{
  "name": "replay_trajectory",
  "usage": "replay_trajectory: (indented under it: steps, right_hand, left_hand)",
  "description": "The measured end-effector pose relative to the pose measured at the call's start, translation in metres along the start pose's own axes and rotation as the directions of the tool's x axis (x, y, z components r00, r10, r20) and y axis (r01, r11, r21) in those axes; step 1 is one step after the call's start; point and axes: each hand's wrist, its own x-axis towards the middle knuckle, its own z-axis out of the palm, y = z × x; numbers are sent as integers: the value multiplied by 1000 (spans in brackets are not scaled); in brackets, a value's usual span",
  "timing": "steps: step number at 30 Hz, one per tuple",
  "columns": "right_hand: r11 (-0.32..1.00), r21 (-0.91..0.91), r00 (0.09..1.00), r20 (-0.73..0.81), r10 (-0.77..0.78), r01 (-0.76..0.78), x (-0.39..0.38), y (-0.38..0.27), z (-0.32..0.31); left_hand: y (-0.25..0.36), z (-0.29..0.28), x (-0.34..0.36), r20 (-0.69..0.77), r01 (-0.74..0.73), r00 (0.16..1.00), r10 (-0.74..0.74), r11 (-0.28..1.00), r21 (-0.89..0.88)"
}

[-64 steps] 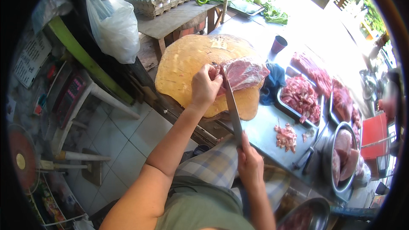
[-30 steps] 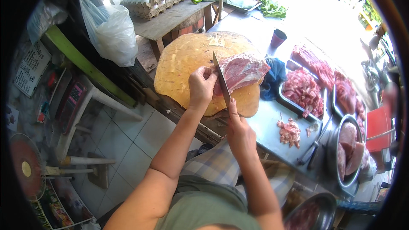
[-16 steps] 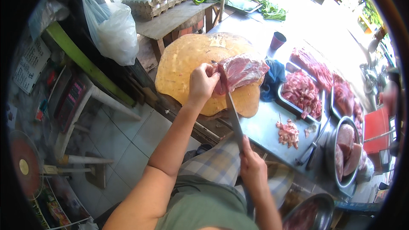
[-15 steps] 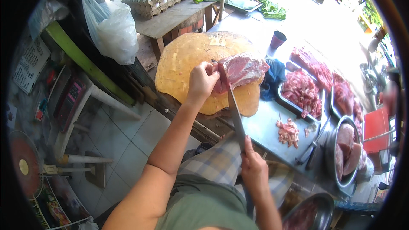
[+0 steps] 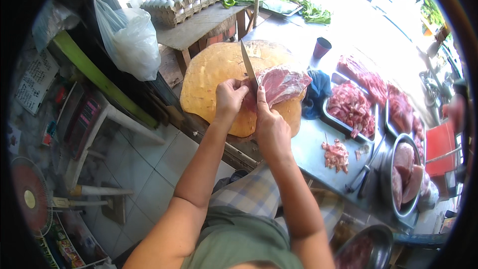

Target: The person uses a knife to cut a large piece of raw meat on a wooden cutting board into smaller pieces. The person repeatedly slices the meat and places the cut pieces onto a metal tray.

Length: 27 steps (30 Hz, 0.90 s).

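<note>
My left hand [image 5: 230, 98] pinches the meat [image 5: 281, 83] on the board [image 5: 214, 72], my right hand [image 5: 271, 128] grips the knife [image 5: 248, 64], and most is still uncut.

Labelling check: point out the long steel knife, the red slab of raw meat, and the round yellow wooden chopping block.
long steel knife [image 5: 248, 66], head view, mid blade.
red slab of raw meat [image 5: 283, 82], head view, top surface.
round yellow wooden chopping block [image 5: 211, 72], head view, bare left part.

Hard daylight floods the upper right of the frame, washing the table [image 5: 348, 25] out to glare; the lower left sits shaded, and fisheye edges bend into black.
</note>
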Motion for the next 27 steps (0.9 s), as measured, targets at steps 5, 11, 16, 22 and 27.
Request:
replay_trajectory:
  steps: [5, 11, 16, 22, 27]
  right_hand:
    - [989, -145, 985, 160, 57, -34, -35, 2, -20]
    - [995, -74, 978, 202, -48, 64, -11, -6, -42]
    - [994, -101, 982, 186, -17, 37, 13, -15, -26]
    - [975, 216, 996, 79, 35, -51, -35, 15, -41]
    - [955, 286, 995, 82, 56, -77, -42, 16, -44]
  left_hand:
    - [1, -2, -6, -1, 21, 1000, -22, 974, -225]
    - [8, -1, -13, 31, -40, 998, 51, 960, -278]
    - [13, -15, -9, -65, -45, 998, 26, 944, -328]
    - [4, -44, -13, 39, -16, 999, 36, 902, -432]
    - [4, -51, -20, 2, -30, 999, 34, 893, -449]
